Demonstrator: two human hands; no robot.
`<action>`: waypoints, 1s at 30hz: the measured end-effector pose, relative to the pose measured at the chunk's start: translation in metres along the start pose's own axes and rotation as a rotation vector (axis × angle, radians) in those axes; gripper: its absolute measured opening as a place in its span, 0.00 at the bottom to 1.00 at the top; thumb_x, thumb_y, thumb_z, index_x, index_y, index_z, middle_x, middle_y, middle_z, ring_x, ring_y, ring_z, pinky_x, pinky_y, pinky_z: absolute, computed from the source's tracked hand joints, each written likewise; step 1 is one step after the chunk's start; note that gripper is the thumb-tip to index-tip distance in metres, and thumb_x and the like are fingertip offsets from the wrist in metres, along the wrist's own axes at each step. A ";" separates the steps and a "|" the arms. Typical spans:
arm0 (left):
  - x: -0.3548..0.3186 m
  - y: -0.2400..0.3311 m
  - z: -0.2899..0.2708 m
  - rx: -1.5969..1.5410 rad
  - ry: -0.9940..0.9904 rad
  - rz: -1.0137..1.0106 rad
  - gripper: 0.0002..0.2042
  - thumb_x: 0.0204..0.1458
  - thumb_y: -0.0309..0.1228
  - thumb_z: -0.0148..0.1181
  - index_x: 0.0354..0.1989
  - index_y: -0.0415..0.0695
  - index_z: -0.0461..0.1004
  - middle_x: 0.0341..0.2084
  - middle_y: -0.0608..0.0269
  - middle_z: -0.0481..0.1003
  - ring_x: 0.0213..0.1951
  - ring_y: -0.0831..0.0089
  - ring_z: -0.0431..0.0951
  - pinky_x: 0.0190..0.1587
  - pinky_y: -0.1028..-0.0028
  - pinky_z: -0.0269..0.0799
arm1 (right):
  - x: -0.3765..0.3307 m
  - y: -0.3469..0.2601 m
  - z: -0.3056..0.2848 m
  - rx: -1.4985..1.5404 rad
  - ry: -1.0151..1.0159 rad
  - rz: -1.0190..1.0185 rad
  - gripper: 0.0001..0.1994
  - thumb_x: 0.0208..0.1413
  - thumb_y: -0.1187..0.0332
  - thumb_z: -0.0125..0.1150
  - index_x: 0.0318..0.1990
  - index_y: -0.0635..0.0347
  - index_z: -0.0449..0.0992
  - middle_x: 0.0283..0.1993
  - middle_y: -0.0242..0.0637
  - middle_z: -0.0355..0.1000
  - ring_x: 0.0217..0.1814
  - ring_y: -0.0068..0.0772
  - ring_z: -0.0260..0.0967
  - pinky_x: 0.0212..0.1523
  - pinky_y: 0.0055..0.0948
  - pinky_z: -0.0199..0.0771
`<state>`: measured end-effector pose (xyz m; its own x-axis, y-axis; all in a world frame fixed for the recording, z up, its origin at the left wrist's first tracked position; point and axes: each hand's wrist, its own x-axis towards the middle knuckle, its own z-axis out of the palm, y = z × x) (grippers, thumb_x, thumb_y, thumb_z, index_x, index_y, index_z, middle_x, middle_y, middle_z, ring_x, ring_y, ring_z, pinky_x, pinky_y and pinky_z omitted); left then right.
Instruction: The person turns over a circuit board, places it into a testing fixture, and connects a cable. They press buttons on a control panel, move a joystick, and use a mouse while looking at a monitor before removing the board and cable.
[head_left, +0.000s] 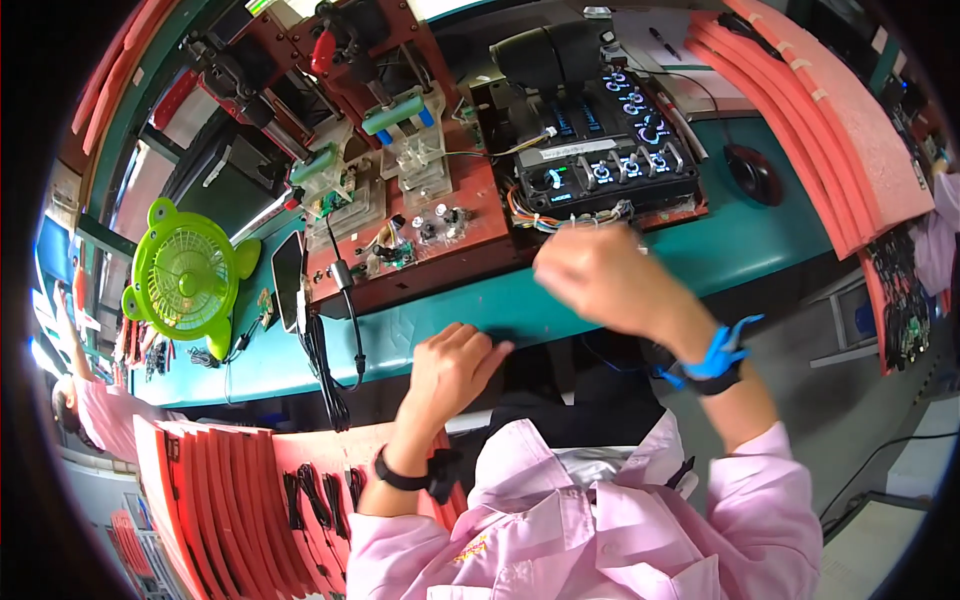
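My right hand (598, 274) is closed in front of a black control panel (610, 165) with lit knobs and small metal handles. Whatever its fingers might hold is hidden. Just beyond it, a bundle of coloured wires (545, 217) runs along the panel's front edge. At the front edge of the green bench (490, 305), my left hand (455, 372) has its fingers curled in, with the thumb sticking out. Nothing shows in it. A blue band (722, 357) circles my right wrist, and a black strap (403, 478) is on my left.
To the left stand a red fixture (400, 265) with clamps, a phone (288, 282) and a green frog-shaped fan (187, 275). A black mouse (752, 175) lies right of the panel. Stacked pink foam sheets (800, 130) are at far right; pink foam trays (225, 500) with cables stand lower left.
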<state>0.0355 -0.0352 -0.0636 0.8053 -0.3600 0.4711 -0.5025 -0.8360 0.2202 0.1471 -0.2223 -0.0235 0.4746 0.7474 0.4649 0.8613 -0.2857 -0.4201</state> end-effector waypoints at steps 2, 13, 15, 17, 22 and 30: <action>-0.003 -0.007 0.016 0.002 0.100 -0.186 0.16 0.39 0.32 0.62 0.11 0.42 0.62 0.11 0.60 0.63 0.16 0.60 0.65 0.17 0.67 0.59 | 0.029 0.014 -0.019 -0.166 0.061 -0.017 0.06 0.46 0.68 0.54 0.27 0.61 0.70 0.30 0.42 0.67 0.34 0.42 0.66 0.35 0.36 0.66; 0.009 0.001 0.032 -0.159 0.291 -0.321 0.15 0.45 0.35 0.58 0.12 0.43 0.63 0.12 0.59 0.64 0.17 0.60 0.68 0.18 0.65 0.63 | 0.088 0.028 -0.036 -0.673 -0.498 0.073 0.05 0.43 0.68 0.56 0.25 0.57 0.69 0.28 0.36 0.64 0.38 0.38 0.61 0.39 0.35 0.59; 0.008 -0.002 0.033 -0.172 0.306 -0.316 0.15 0.45 0.35 0.57 0.12 0.44 0.63 0.12 0.61 0.65 0.17 0.62 0.69 0.18 0.66 0.64 | 0.100 0.023 -0.034 -0.660 -0.715 0.397 0.04 0.43 0.69 0.55 0.25 0.58 0.69 0.28 0.36 0.65 0.38 0.37 0.62 0.40 0.35 0.59; 0.004 -0.007 0.033 -0.196 0.320 -0.317 0.15 0.45 0.35 0.57 0.13 0.44 0.63 0.12 0.61 0.65 0.17 0.62 0.69 0.18 0.67 0.64 | 0.101 0.017 -0.031 -0.741 -0.753 0.262 0.03 0.42 0.71 0.55 0.25 0.59 0.69 0.29 0.37 0.65 0.38 0.38 0.62 0.42 0.35 0.59; 0.005 -0.011 0.034 -0.281 0.329 -0.269 0.14 0.46 0.35 0.57 0.14 0.44 0.63 0.12 0.62 0.64 0.18 0.64 0.69 0.18 0.67 0.64 | 0.100 0.024 -0.043 -0.699 -0.691 -0.155 0.04 0.43 0.71 0.53 0.25 0.61 0.69 0.28 0.39 0.65 0.37 0.41 0.62 0.44 0.37 0.60; 0.001 -0.012 0.036 -0.288 0.367 -0.209 0.14 0.45 0.34 0.58 0.14 0.44 0.63 0.12 0.61 0.64 0.18 0.64 0.69 0.18 0.67 0.64 | 0.102 0.006 -0.049 -0.881 -0.707 -0.419 0.05 0.39 0.73 0.55 0.20 0.61 0.66 0.32 0.38 0.65 0.38 0.38 0.62 0.43 0.37 0.59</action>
<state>0.0543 -0.0405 -0.0967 0.7600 0.0150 0.6497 -0.4509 -0.7078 0.5438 0.2099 -0.1770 0.0595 0.1615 0.9648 -0.2075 0.8835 -0.0477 0.4659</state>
